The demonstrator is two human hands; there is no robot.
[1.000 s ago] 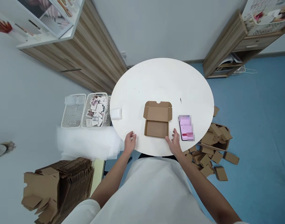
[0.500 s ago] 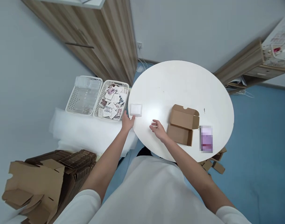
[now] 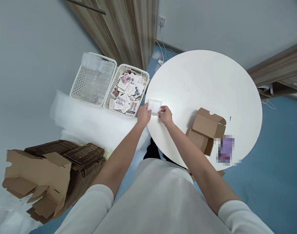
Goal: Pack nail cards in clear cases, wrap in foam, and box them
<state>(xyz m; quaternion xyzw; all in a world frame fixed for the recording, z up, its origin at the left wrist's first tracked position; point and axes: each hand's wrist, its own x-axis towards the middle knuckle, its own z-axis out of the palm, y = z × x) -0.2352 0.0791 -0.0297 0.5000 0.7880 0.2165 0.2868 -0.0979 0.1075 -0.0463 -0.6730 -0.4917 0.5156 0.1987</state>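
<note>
The round white table (image 3: 204, 81) carries an open cardboard box (image 3: 205, 130) at its five o'clock. At its nine o'clock edge, the left hand (image 3: 143, 116) and right hand (image 3: 166, 115) each pinch a near corner of a small, flat, white foam square (image 3: 154, 105).

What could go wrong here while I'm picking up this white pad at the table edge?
1. The white pad sits at the edge of the table, between left hand and right hand; a slip might drop it toward the card basket.
2. The phone lies near the rim; an elbow could knock it off.
</note>
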